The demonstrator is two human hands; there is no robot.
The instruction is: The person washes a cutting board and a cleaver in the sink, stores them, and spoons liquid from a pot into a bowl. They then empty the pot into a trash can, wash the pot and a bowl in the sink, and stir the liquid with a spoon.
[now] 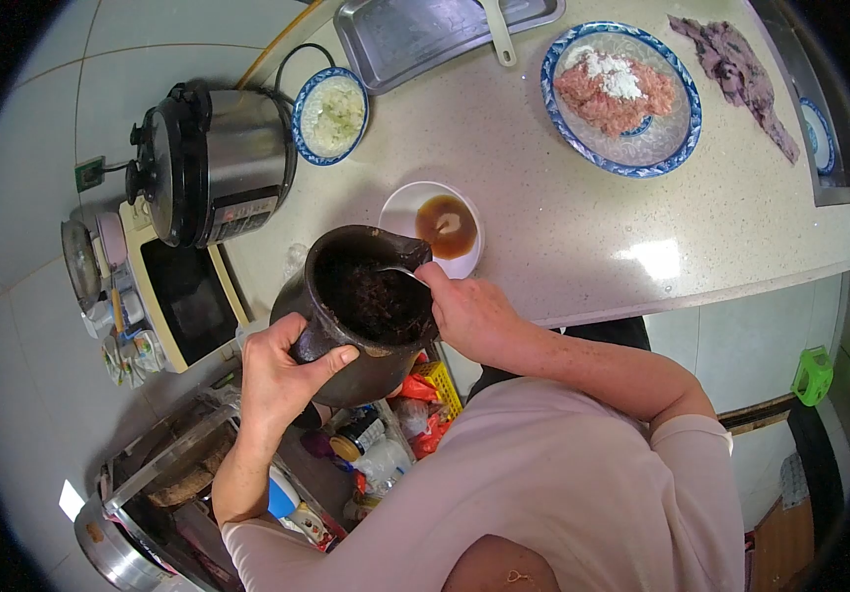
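My left hand point(287, 375) is wrapped round the handle of a dark clay pot point(376, 373), thumb on top. The pot has a pouring spout and is tilted, its mouth facing me; dark, clumped matter point(371, 306) fills much of it. Between the fingers of my right hand point(474, 314) is a thin metal spoon point(400, 269) that reaches into the pot. Its lower end is hidden in the dark matter. Just beyond the spout, a white bowl point(397, 209) on the counter holds brown liquid point(450, 229).
On the counter point(543, 247) stand a pressure cooker point(237, 158), a small bowl of chopped pale food point(332, 116), a metal tray point(415, 44), a blue-rimmed bowl point(677, 148) with minced meat and white powder, and a purple rag point(741, 74). An open drawer point(311, 464) is below left.
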